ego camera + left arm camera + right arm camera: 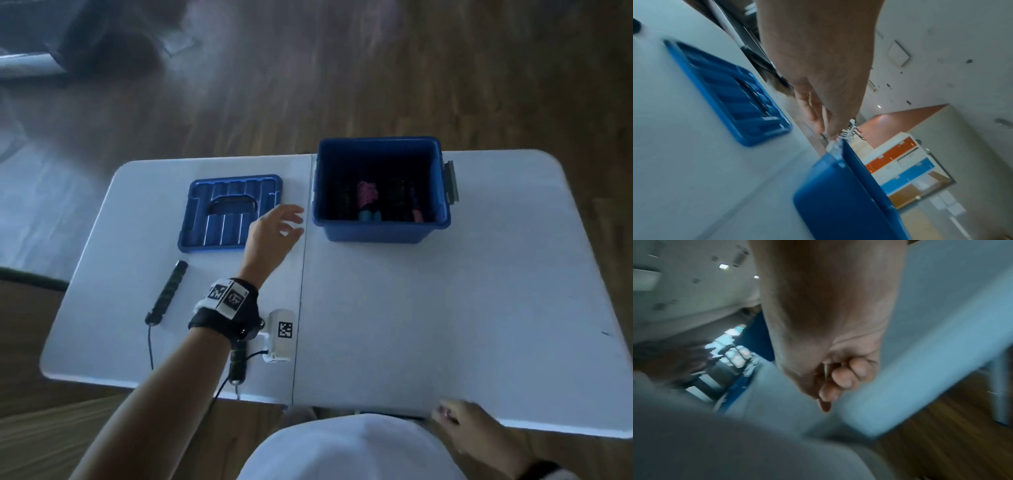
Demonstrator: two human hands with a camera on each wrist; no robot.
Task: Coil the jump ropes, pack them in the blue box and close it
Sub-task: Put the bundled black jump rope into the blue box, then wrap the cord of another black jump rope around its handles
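The blue box (380, 229) (838, 199) stands open at the back of the white table (479, 308). Inside it lie a coiled pink rope (366, 193) and teal handles (369, 216). The blue lid (229, 212) (725, 92) lies flat to the box's left. My left hand (291, 222) (822, 123) hovers between lid and box, fingers spread, holding nothing. A black jump rope handle (168, 293) lies on the table left of my wrist. Its second handle (236, 366) sits under my forearm, and the cord runs off the front edge. My right hand (445, 413) (844, 379) is at the table's front edge, loosely curled and empty.
A grey latch (452, 183) sticks out from the box's right side. A seam (301, 291) splits the table down the middle. Wooden floor (342, 85) surrounds the table. My white-clad lap (342, 452) is below the front edge.
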